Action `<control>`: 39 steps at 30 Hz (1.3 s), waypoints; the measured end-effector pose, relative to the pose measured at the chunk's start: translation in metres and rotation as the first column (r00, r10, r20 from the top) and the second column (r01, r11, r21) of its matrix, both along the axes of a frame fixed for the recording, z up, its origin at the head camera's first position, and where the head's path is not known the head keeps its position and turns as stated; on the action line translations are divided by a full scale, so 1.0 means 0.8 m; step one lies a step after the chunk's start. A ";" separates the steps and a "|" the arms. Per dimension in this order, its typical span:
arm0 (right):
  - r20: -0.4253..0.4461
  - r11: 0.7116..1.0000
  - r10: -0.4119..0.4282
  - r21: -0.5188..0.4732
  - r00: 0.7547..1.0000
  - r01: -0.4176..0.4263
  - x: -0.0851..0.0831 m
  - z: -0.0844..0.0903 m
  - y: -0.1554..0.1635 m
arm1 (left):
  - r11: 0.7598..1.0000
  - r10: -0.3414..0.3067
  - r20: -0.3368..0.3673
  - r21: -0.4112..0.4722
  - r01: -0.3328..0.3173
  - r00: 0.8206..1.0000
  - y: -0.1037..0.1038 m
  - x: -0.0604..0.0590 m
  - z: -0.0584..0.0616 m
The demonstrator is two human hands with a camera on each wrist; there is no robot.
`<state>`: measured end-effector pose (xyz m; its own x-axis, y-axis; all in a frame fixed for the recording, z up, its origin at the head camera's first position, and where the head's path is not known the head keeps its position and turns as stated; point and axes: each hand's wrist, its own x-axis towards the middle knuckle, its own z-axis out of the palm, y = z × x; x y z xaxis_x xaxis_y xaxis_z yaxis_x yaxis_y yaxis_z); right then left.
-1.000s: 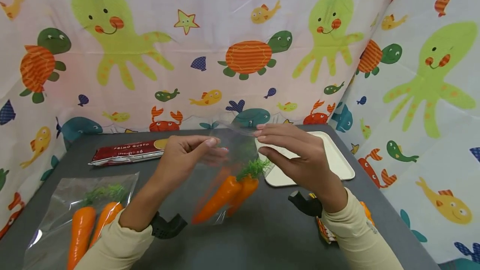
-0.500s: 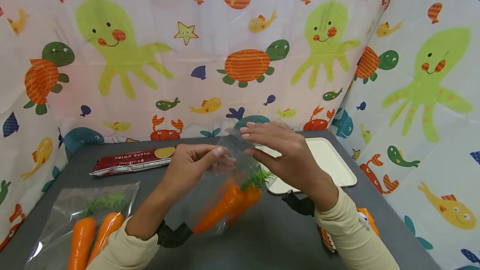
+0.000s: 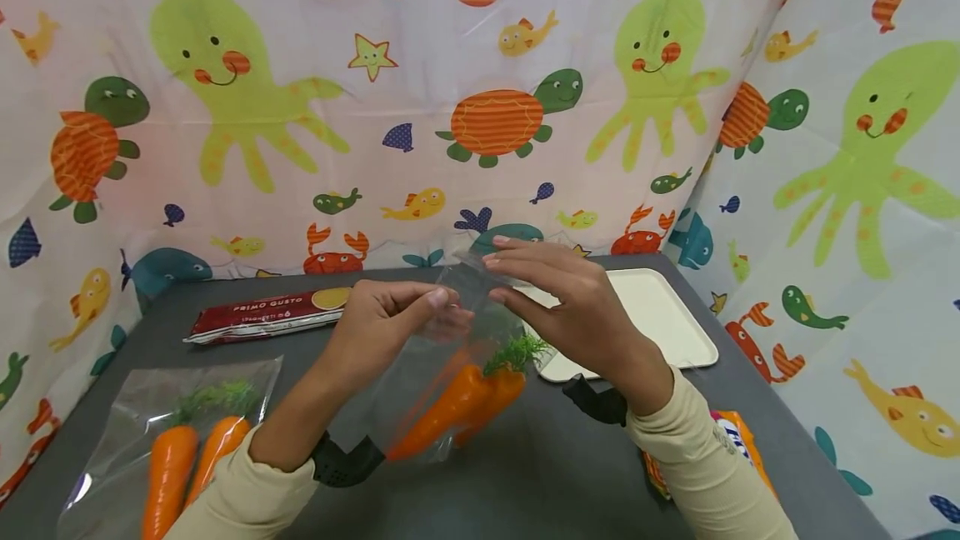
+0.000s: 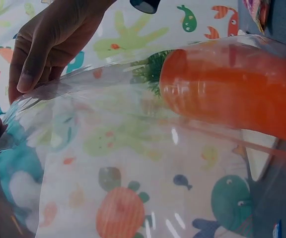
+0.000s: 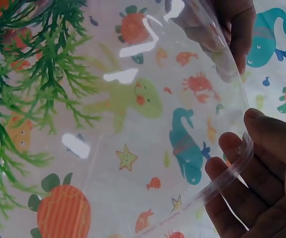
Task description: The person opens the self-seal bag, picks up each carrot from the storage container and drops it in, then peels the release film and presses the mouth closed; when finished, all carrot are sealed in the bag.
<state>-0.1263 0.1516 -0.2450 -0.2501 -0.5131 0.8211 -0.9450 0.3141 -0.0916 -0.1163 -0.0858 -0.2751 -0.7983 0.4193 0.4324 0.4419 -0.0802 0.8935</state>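
Note:
Held up over the table is a clear plastic bag with orange carrots inside, green tops toward its upper right side. My left hand pinches one edge of the bag's mouth between thumb and fingers. Across from it, my right hand holds the other side, thumb and fingers on the rim in the right wrist view. The mouth stands spread between the two hands. In the left wrist view a carrot shows through the plastic, lying sideways.
A second clear bag with carrots lies at the front left. Behind it is a red spaghetti packet. A cream tray sits at the back right, and an orange packet is partly behind the right forearm. A printed curtain surrounds the table.
My right hand has come slightly left, closer to my left hand, narrowing the gap over the bag's mouth. Both hands keep hold of the bag. The head view has tilted a little.

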 end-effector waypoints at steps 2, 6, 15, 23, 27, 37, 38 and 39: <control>-0.005 1.000 -0.003 0.002 1.000 0.003 -0.001 -0.001 -0.001 | 1.000 0.006 0.006 -0.001 -0.006 1.000 0.000 0.001 0.000; -0.009 0.999 -0.033 0.008 0.999 0.033 0.000 -0.002 0.001 | 1.000 0.015 0.015 -0.002 -0.015 1.000 0.002 0.003 -0.001; -0.050 0.994 -0.109 0.020 0.993 0.110 -0.003 -0.002 0.002 | 1.000 0.015 0.013 -0.013 -0.014 1.000 0.007 0.002 -0.002; 0.003 0.992 -0.122 0.020 0.993 0.122 -0.002 -0.004 0.004 | 0.999 0.015 -0.019 -0.031 -0.015 1.000 0.014 -0.001 -0.001; -0.009 0.990 -0.141 0.001 0.990 0.141 -0.001 -0.005 0.003 | 0.999 0.017 -0.020 -0.039 -0.018 1.000 0.017 0.000 0.001; -0.053 0.937 -0.343 0.045 0.938 0.345 0.012 -0.006 -0.005 | 0.997 0.040 -0.047 -0.067 -0.043 0.998 0.020 0.000 -0.004; -0.054 0.930 -0.362 0.043 0.931 0.364 0.013 -0.007 -0.005 | 0.996 0.044 -0.048 -0.076 -0.047 0.998 0.021 0.000 -0.003; -0.054 0.925 -0.377 0.038 0.925 0.379 0.014 -0.007 -0.005 | 0.995 0.046 -0.051 -0.084 -0.050 0.998 0.021 0.001 -0.003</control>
